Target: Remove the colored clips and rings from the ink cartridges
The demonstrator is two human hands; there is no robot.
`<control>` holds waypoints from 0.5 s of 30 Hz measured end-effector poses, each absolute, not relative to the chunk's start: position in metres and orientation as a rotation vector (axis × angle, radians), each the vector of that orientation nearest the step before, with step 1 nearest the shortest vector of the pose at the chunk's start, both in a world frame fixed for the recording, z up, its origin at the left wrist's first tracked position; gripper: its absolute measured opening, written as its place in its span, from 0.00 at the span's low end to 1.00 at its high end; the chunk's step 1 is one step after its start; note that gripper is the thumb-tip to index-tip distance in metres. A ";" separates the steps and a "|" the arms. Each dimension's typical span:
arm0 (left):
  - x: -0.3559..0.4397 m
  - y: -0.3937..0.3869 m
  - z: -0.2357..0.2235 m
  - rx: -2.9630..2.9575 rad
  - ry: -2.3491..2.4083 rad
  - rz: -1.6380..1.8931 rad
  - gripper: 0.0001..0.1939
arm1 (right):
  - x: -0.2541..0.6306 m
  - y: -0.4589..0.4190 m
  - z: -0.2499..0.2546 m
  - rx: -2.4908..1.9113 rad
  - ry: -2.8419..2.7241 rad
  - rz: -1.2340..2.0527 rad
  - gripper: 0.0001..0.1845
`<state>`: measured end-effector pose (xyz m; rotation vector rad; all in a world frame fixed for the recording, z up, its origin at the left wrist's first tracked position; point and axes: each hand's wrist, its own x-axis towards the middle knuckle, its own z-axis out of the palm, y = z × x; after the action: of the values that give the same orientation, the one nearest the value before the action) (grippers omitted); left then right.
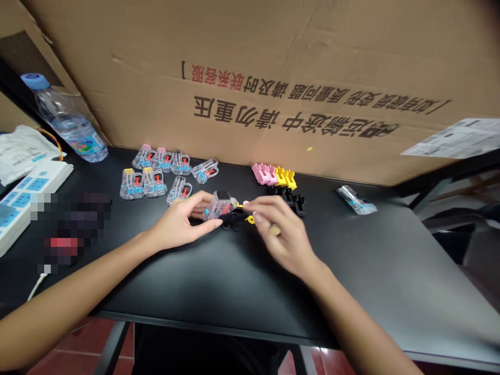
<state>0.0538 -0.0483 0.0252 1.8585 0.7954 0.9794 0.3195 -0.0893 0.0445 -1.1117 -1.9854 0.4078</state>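
Note:
My left hand [183,219] grips a clear plastic toy body [219,205], which looks like a small water gun, with a black top and blue and red parts inside. Just right of it, my right hand [283,229] has its fingers bent together near the toy's end; what they pinch is hidden. A small yellow round object [275,229] shows against that hand. Small black rings [230,226] and yellow rings [250,219] lie under and between the hands. Behind them are several similar clear toys [156,179] in two rows, with pink, yellow or black tops.
Pink plastic parts [264,174], yellow parts [285,177] and black parts [291,200] stand grouped behind my right hand. A clear packet [356,200] lies right. At left are a water bottle [74,125], a power strip [31,200] and a blurred-out object. A large cardboard box [250,31] walls off the back.

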 end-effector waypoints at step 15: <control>0.056 -0.051 0.032 1.804 0.766 0.864 0.12 | 0.308 -0.096 0.028 -1.084 -2.151 0.523 0.14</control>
<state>0.0560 -0.0513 0.0325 1.8044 0.7656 0.8641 0.3077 -0.0958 0.0285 -1.0837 -2.1509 0.5228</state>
